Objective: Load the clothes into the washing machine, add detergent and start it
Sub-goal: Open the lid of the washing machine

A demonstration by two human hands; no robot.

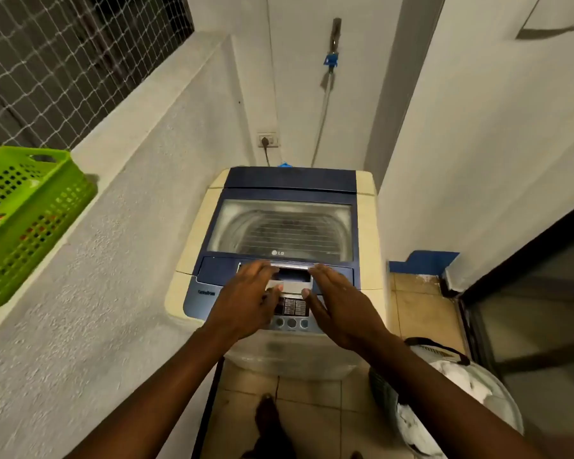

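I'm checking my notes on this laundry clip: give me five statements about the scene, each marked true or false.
1. The blue-and-cream top-loading washing machine has its window lid closed. True.
2. The left hand holds a detergent bottle. False: it holds nothing; its straight fingers reach the silver lid handle.
3. The green perforated plastic basket sits on the ledge at left. True.
4. The round mesh hamper of white clothes stands on the machine. False: it stands on the tiled floor, right of the machine.
5. The right hand is a fist. False: its fingers are straight, at the handle's right end.
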